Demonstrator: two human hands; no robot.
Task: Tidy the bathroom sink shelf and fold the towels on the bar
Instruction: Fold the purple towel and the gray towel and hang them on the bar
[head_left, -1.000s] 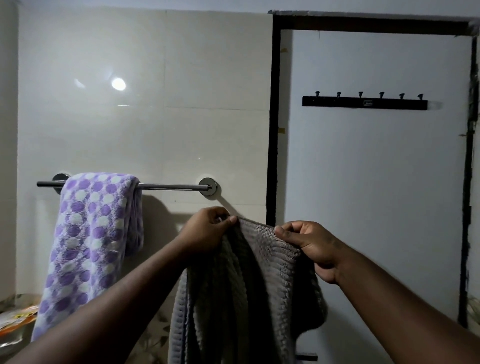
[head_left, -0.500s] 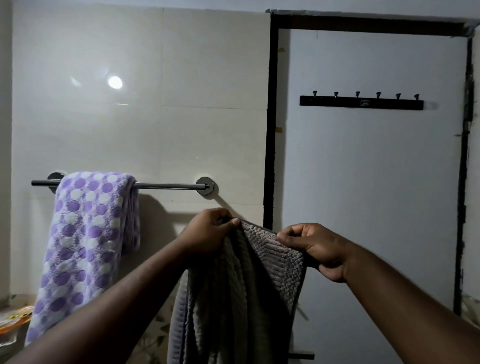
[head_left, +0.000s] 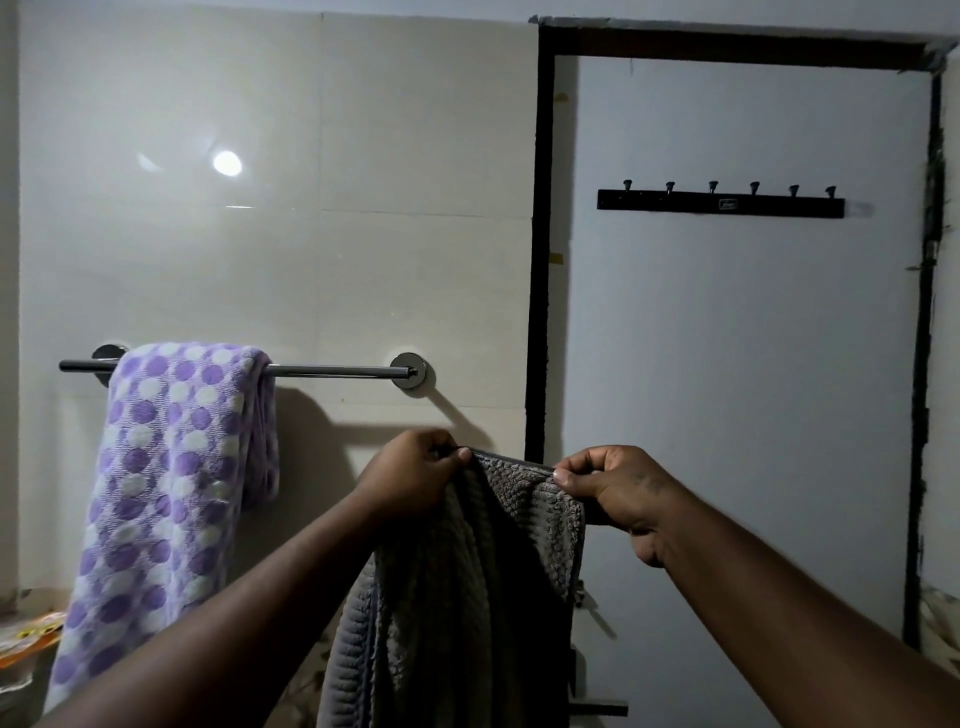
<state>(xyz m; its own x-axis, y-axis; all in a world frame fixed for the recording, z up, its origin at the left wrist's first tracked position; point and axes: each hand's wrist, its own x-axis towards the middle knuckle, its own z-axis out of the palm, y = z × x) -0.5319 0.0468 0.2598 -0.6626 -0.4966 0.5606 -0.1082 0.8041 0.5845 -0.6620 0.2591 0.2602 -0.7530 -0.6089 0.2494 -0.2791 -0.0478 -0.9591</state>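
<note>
A grey ribbed towel (head_left: 467, 597) hangs down in front of me, held by its top edge. My left hand (head_left: 410, 475) pinches the left corner and my right hand (head_left: 618, 493) pinches the right corner, a short span apart. A chrome towel bar (head_left: 337, 371) is fixed to the tiled wall just above and left of my hands. A purple and white polka-dot towel (head_left: 166, 488) hangs folded over the bar's left end; the bar's right half is bare.
A white door (head_left: 737, 364) in a dark frame stands to the right, with a black hook rail (head_left: 719, 203) mounted on it. An orange packet (head_left: 26, 639) lies on a ledge at the lower left edge.
Both hands stay pinched on the grey towel's top edge. They have drawn slightly closer together, and the view has shifted a little.
</note>
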